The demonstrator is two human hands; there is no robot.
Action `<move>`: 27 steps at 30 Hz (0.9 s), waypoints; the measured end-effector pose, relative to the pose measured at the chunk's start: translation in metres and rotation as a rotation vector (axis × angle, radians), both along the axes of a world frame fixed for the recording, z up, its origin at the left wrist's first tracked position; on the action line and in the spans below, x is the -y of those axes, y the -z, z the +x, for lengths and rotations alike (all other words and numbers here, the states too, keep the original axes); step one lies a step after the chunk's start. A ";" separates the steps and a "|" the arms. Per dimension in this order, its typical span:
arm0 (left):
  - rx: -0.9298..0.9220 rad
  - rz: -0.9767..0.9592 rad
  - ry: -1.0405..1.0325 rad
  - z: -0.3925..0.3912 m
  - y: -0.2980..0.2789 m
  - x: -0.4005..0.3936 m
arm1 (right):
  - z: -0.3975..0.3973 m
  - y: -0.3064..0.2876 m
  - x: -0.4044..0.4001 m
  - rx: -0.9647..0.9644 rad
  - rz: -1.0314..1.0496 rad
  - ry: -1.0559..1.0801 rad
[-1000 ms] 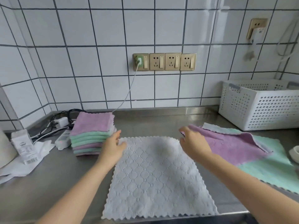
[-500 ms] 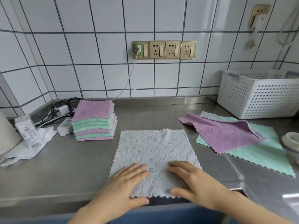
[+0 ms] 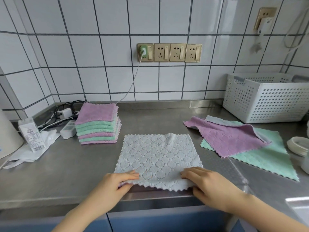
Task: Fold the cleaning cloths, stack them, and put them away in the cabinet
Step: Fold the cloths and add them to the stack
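- A pale grey cloth (image 3: 158, 158) — square, with a quilted diamond weave and pinked zigzag edges — lies flat on the brushed steel worktop (image 3: 58, 173), its near edge at the worktop's front lip.
- The left hand (image 3: 115, 185) pinches the cloth's near left corner, thumb on top and fingers beneath, lifting the hem slightly.
- The right hand (image 3: 210, 183) grips the near right corner the same way, fabric bunched under its fingers.
- Left of the cloth stands a neat stack of folded cloths (image 3: 97, 123), plush lilac and mint layers alternating.
- To the right lie unfolded cloths — a lilac cloth (image 3: 229, 139) draped over a mint cloth (image 3: 264, 158), with a grey one peeking out behind.
- A white perforated plastic basket (image 3: 267, 101) sits against the tiled wall, behind those loose cloths.
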State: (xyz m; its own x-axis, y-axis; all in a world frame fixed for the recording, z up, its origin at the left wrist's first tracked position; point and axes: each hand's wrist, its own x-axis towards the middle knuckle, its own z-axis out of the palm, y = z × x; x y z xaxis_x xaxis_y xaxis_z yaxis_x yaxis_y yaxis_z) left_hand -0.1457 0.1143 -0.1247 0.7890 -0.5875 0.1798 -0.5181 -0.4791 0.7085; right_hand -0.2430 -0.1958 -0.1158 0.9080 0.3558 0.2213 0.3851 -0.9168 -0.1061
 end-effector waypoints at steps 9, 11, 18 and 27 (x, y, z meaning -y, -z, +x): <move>-0.126 -0.182 -0.090 0.004 -0.029 -0.033 | 0.005 -0.027 0.029 -0.131 0.547 0.202; -0.171 -0.275 -0.121 0.014 -0.035 -0.029 | 0.015 -0.038 0.028 -0.147 0.666 0.208; -0.172 -0.403 -0.488 0.091 -0.023 0.008 | 0.093 -0.024 0.037 -0.128 1.004 0.579; 0.045 -0.186 -0.629 0.118 0.013 0.014 | 0.115 0.007 0.039 0.033 0.681 0.765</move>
State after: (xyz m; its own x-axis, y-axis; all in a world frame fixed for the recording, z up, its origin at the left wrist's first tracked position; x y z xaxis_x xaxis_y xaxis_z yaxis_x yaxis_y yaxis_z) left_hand -0.0280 0.1002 -0.1381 0.9613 0.0276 0.2742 -0.2099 -0.5717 0.7932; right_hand -0.1282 -0.2346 -0.1227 0.8288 -0.5266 0.1890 -0.2655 -0.6675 -0.6957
